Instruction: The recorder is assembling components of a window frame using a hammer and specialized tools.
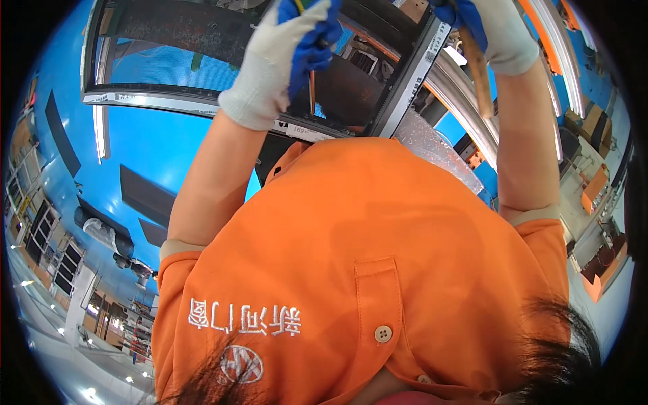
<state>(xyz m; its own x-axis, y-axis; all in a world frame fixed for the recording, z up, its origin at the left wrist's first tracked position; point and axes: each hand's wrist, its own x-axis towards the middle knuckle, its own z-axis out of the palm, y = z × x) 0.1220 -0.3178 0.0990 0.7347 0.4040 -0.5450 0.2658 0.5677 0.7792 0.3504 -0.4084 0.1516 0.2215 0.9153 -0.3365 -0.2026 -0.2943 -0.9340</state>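
Both my hands wear white gloves with blue palms. My left hand [287,57] is closed above a dark window frame [158,101]. A bit of yellow-green shows at the top of its fist, and a thin brownish strip points down below the fingers; what kind of thing this is I cannot make out. My right hand [503,34] is closed around a tool with a wooden handle [478,74], beside the frame's right-hand bar [415,77]. The handle's free end hangs toward my body. The tool's head is out of view at the upper edge.
The frame lies across a blue work surface [138,142], close to my orange shirt. Dark flat pieces [145,194] lie on the blue at the left. Long silver profiles [462,88] run along the right, near a sheet of clear wrap [439,145]. Racks [57,246] stand farther left.
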